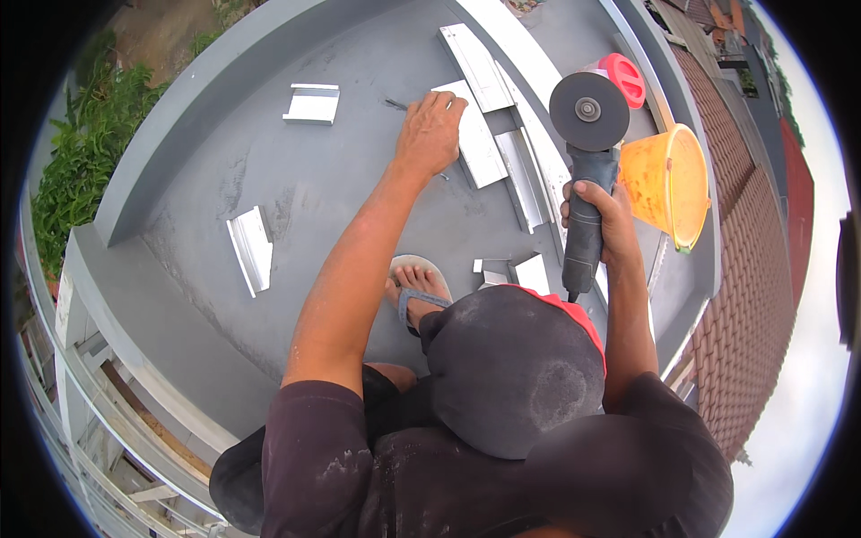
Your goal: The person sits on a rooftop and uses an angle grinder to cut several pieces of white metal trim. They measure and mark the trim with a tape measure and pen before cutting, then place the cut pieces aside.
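Note:
My right hand [608, 215] is closed round the dark body of an angle grinder [587, 193]. The grinder points away from me, its round black disc [574, 121] at the far end, raised above the floor. My left hand [432, 130] has its fingers bent together over the far left edge of a short white metal channel piece [475, 139]. Beyond that piece lies another white channel [475, 67]. To its right a channel [523, 175] shows its hollow side. A long white metal strip [520, 49] runs behind them, partly hidden by the grinder.
Two cut channel pieces, one [312, 105] far left and another [251, 251] nearer, lie on the grey floor [197, 188]. Small offcuts [529, 272] sit near my sandalled foot [418, 291]. An orange bucket [659, 179] and a red container [625, 79] stand right. A low wall [170, 108] curves around.

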The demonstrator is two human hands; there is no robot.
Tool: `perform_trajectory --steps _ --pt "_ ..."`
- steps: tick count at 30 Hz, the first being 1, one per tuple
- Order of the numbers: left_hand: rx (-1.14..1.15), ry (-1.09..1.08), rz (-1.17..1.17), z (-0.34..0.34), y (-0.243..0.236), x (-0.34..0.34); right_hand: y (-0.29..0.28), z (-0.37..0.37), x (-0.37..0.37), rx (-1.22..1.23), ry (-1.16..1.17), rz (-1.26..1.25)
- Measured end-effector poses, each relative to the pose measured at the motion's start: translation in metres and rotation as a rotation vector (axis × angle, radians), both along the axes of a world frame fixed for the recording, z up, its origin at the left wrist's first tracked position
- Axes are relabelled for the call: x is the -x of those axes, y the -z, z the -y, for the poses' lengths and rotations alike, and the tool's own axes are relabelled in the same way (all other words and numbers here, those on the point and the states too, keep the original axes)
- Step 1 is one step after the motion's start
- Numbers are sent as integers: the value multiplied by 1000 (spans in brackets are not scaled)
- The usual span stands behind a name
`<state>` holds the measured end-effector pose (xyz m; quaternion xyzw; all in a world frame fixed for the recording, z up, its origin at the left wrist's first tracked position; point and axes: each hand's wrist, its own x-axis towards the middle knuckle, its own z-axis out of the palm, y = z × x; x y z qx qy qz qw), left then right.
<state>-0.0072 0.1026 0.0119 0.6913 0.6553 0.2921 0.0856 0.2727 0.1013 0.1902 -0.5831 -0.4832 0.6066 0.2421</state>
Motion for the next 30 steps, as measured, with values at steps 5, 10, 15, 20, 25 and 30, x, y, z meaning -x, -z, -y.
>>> perform_trajectory --steps 5,10,15,20,25,30 --pt "479 -139 87 -87 22 10 -2 22 -41 -31 74 -21" --pt "294 -216 -177 -32 1 0 -19 46 -89 6 169 102" --pt "54 426 103 56 -23 -93 -19 68 -129 16 304 61" --pt "237 1080 -2 106 4 -217 -23 67 -117 26 325 109" --pt "72 918 -242 132 54 -268 -27 90 -108 -31 417 53" --pt "17 847 -217 104 -28 -131 -28 71 -79 -28 348 -71"
